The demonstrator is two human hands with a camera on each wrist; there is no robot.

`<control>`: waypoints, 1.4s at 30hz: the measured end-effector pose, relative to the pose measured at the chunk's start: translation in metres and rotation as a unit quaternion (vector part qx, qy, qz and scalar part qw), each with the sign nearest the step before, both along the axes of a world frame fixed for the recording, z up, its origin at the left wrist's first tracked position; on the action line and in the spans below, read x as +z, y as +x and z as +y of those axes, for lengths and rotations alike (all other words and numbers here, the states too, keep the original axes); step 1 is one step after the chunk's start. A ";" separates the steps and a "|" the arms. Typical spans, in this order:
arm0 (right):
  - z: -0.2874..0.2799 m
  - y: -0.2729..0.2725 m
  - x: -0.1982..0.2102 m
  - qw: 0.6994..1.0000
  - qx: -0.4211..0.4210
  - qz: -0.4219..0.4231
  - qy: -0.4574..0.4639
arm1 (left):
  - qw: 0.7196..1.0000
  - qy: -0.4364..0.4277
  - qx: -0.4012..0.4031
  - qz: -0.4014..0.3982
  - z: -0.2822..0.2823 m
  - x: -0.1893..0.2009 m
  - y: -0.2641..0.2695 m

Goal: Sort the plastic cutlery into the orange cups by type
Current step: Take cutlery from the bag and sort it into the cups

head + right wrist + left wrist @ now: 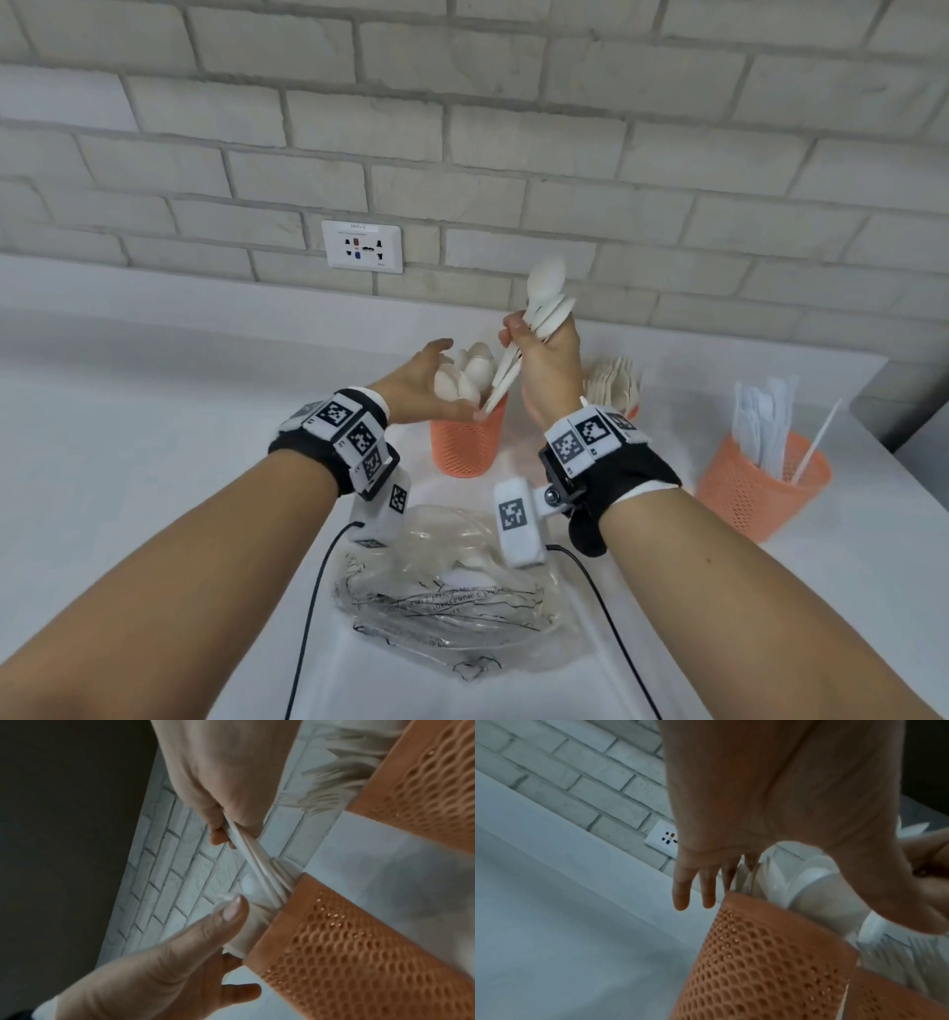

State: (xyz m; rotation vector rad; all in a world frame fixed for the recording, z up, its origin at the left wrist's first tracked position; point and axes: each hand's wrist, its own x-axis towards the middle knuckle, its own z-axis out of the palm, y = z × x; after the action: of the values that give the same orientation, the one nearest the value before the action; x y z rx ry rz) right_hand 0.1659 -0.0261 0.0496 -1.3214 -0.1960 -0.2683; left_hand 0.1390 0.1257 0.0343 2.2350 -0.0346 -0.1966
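A person stands at a white counter [154, 462] backed by a low white ledge and a pale grey brick wall [513, 128], where a white wall socket [362, 246] sits just above the ledge. The right hand [549, 370] is clenched around a bundle of white plastic spoons [547, 298], bowls up, handle ends angled down at the rim of the middle orange mesh cup [464, 447], which already holds spoons. The left hand [421, 385] hovers beside that cup with fingers [681, 894] spread and straight, gripping nothing, palm close to the spoon bowls. Behind the right wrist a second orange cup [424, 770] holds white forks [334, 787]; only its edge shows from the head camera. To the right, well apart, a third orange cup [760, 488] holds white knives [760, 421]. A crumpled clear plastic bag [447, 591] lies on the counter near the person, between the forearms, with black cables trailing past it.
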 end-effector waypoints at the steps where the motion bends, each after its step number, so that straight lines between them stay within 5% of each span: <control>1: 0.001 0.001 -0.002 1.000 0.002 -0.008 -0.028 | 1.000 0.002 0.001 -0.004 0.000 -0.004 0.004; 10: 0.009 0.015 -0.003 0.996 -0.053 -0.050 -0.055 | 0.999 -0.018 0.023 -0.039 0.002 -0.017 0.019; 23: 0.012 -0.002 -0.008 0.998 0.007 -0.055 -0.021 | 0.996 -0.048 0.036 -0.060 -0.001 -0.024 0.019; 29: 0.017 0.012 -0.026 0.967 -0.040 -0.128 -0.218 | 0.997 -0.050 0.034 -0.053 0.000 -0.025 0.019; 35: 0.014 0.017 -0.034 0.872 -0.049 -0.101 -0.477 | 0.998 -0.033 0.022 -0.049 0.000 -0.022 0.014; 38: 0.008 0.006 -0.020 0.855 -0.009 -0.094 -0.511 | 0.998 -0.021 0.028 -0.047 0.001 -0.012 0.004; 42: -0.004 -0.022 0.013 0.857 -0.017 -0.191 -0.479 | 0.991 -0.028 0.074 -0.107 0.005 0.009 -0.026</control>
State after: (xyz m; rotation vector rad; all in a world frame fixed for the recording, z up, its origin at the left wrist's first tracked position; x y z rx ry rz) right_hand 0.1437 -0.0301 0.0626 -2.2572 -0.7119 -0.4978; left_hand 0.1129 0.1306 0.0432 2.1821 0.0107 0.1238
